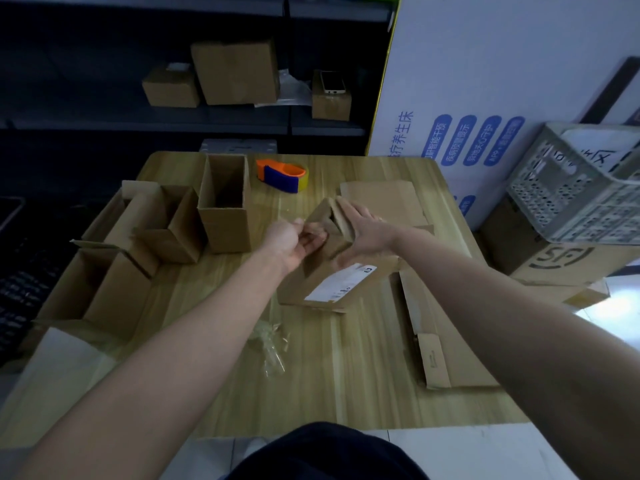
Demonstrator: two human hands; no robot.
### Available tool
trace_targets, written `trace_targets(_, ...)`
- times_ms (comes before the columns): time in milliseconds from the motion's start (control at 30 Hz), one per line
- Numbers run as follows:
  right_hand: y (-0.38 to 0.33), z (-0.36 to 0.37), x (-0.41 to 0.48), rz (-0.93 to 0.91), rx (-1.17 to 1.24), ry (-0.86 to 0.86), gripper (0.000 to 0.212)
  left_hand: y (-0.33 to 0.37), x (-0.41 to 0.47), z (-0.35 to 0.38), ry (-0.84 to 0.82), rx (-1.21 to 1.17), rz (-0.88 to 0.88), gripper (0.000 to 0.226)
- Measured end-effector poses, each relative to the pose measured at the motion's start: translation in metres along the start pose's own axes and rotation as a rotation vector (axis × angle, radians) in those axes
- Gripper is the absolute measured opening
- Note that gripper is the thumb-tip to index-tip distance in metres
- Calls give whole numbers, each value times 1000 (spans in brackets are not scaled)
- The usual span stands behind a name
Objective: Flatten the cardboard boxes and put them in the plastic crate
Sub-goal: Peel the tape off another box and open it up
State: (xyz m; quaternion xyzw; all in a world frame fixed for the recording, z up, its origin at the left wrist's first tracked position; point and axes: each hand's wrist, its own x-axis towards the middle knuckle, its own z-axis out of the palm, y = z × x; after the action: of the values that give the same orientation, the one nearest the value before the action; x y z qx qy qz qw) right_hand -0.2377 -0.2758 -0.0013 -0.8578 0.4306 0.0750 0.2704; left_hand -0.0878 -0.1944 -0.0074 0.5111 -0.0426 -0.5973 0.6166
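Right now the wooden table (346, 375) is bearing the labelled cardboard box (322, 282) at its middle, the plastic crate (571, 195) sitting off right. Arms outstretched, the right hand (367, 230) is pressing straight fingers on the box's flaps; the left hand (294, 239) is pinching that end, fingers curled.

dim indoor light, cool bluish cast. shelving (104, 126) top left near black, detail lost. brightest spot: pale glare on floor (614, 306) at right edge. table (346, 382) evenly lit, shadows soft and faint. wide-angle bend stretches forearms (145, 368) toward lower corners. right hand (367, 233) fingertips smeared by motion. whole frame soft, slightly grainy.
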Motion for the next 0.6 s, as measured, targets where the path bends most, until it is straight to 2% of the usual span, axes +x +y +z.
trace_targets(167,-15,-6,1,-25,257,-36,126,-2,5,11,-31,190,33,14)
trace_targets(233,-8,-7,-2,16,262,-43,118,-6,7,10,-54,263,39,19)
trace_targets(300,-1,-10,-6,48,243,-42,114,-7,11,8,-6,343,83,19)
trace_targets(367,9,-14,-9,81,277,-39,112,-5,17,0,81,509,190,19)
trace_targets(500,22,-18,-16,119,415,-30,109,-13,22,-18,182,1148,488,13)
trace_targets(600,21,-14,-17,118,427,7,108,-30,21,-8,112,1237,645,20)
